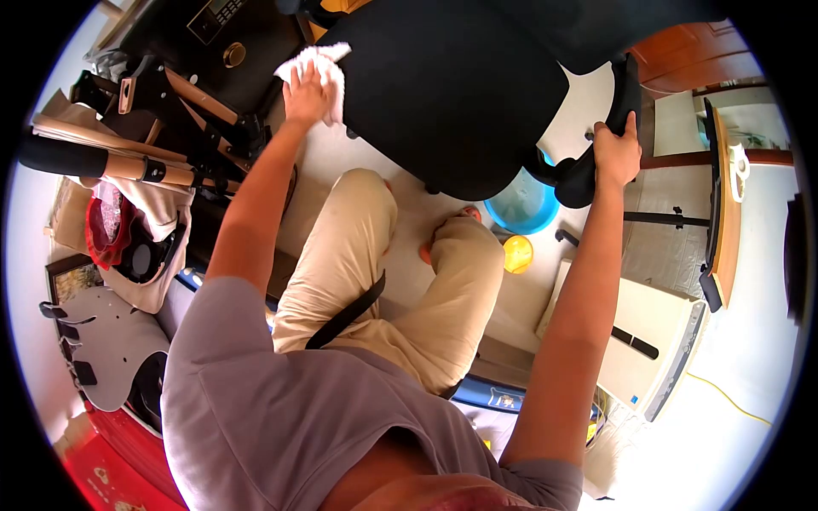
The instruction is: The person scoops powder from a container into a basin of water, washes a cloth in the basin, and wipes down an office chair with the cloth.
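Note:
A black office chair (447,94) stands in front of me, its broad seat facing up at the top of the head view. My left hand (308,95) holds a white cloth (334,68) against the seat's left edge; the fingers lie over the cloth. On the other side, my right hand (617,152) grips the chair's black armrest (626,89), with the thumb and fingers around it. The underside of the seat is hidden.
A blue basin (521,204) and a yellow round container (517,254) are on the floor below the armrest. Folded stands with wooden poles (128,162) and a black safe (223,43) crowd the left. A white cabinet-like appliance (643,341) stands at the right.

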{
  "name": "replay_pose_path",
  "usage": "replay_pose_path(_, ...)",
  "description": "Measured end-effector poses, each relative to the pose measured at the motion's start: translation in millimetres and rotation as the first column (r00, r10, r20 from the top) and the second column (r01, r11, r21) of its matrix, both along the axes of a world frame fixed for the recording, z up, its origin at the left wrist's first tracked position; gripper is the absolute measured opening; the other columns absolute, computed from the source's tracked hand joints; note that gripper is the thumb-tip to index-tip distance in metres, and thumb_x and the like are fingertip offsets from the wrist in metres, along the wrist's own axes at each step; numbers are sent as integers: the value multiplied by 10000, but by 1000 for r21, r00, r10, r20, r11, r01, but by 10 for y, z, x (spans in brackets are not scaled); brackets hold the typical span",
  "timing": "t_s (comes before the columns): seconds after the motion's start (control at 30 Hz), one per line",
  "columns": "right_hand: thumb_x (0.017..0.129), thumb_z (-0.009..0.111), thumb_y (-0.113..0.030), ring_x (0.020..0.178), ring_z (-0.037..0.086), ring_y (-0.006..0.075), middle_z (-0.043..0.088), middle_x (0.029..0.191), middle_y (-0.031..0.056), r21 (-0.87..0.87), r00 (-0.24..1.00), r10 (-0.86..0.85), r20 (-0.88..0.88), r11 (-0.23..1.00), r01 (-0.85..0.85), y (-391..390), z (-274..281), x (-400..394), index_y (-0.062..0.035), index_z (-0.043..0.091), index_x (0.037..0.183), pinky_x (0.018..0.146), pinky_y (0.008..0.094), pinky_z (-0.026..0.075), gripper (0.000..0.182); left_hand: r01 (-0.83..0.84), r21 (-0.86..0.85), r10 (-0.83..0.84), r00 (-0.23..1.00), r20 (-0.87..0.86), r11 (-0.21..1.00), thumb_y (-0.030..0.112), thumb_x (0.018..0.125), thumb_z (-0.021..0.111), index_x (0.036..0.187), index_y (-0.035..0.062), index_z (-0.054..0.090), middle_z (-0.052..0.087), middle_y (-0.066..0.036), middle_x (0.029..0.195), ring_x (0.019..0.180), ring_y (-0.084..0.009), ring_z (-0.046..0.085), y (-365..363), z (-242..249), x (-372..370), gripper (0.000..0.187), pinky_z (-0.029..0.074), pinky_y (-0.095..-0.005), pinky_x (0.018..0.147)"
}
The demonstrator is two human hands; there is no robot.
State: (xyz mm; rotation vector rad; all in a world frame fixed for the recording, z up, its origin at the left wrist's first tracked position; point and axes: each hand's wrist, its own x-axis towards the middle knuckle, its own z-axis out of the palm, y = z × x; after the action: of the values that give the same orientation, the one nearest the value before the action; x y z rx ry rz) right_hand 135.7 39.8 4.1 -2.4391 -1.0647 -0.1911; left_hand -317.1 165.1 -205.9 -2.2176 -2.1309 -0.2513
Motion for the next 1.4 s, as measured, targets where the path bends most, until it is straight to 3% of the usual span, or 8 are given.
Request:
replay_pose_path(0.1, 664, 596, -348, 1015, 582, 315, 596, 1041, 177, -17, 1000, -26, 13, 1000, 26, 35, -8, -55, -225, 426, 1378, 912, 399, 439, 744, -17, 9, 14, 965, 262, 1000, 426, 931, 318, 1409, 69, 326, 248, -89, 1500, 1396, -323, 159, 440, -137, 18, 597, 178, -431, 1120)
replay_pose_path(0.47, 667, 591, -350, 996, 593, 339, 574, 1094, 188, -53, 997, -70, 24, 996, 71, 63, 31, -134, -241, 420, 1380, 904, 399, 448, 741, 377, 61, -380, 890, 253, 924, 311, 898, 384, 1213, -63, 511, 548, -228, 1216, 1107, -322, 531, -391, 139, 921, 506, 396, -397, 968)
replay_pose_path(0.97, 642, 586, -333, 1002, 592, 344, 582, 1083, 205, 20, 1000, 3, 25, 1000, -3, -19, -82, 84, -223, 436, 1366, 878, 395, 468, 748, 743, 289, -740, 386, 551, 603, 209, 869, 463, 1215, -21, 503, 525, -193, 1252, 1168, -341, 481, -2027, -25, 2790, 418, 329, -412, 1030)
replay_pose_path(1.07, 637, 586, -335, 996, 593, 339, 590, 1065, 199, 33, 1000, 25, 11, 999, -25, -36, -74, 106, -214, 437, 1366, 880, 391, 467, 753, 769, 425, -680, 18, 733, 477, 186, 856, 457, 1110, 1, 560, 582, -129, 1134, 1093, -281, 521, -1954, 5, 2869, 331, 382, -377, 969)
replay_pose_path(1.2, 645, 585, -357, 1021, 582, 336, 598, 1082, 208, 55, 1000, 23, -4, 998, -22, -39, -58, 100, -203, 443, 1363, 895, 394, 454, 748, 564, 333, -551, 272, 789, 756, 179, 864, 466, 807, 44, 612, 630, -61, 822, 823, -220, 593, -1613, -106, 2522, 206, 467, -353, 727)
replay_pose_path(1.27, 649, 588, -389, 1056, 572, 327, 606, 1099, 197, 57, 999, 27, -30, 998, -25, -49, -76, 103, -223, 433, 1372, 917, 404, 442, 758, 452, 11, 79, -181, 980, 892, 298, 929, 472, 799, -2, 599, 611, -88, 787, 771, -166, 561, -1243, 323, 2139, 351, 457, -341, 704)
replay_pose_path(1.33, 652, 590, -388, 1040, 580, 328, 604, 1094, 197, 36, 1000, 4, -16, 999, -3, -54, -73, 96, -230, 435, 1370, 902, 404, 452, 751, 308, -127, 244, -376, 894, 943, 334, 915, 514, 858, 8, 614, 604, -35, 832, 795, -133, 527, -850, 760, 1765, 345, 428, -291, 751)
replay_pose_path(1.4, 657, 596, -388, 1033, 580, 339, 607, 1079, 204, 55, 1000, -11, -6, 998, 11, -48, -103, 98, -229, 439, 1365, 893, 403, 459, 743, 318, 40, 8, -146, 989, 947, 342, 906, 506, 1008, 8, 598, 609, -49, 930, 834, -141, 534, -438, 937, 1252, 361, 424, -286, 799)
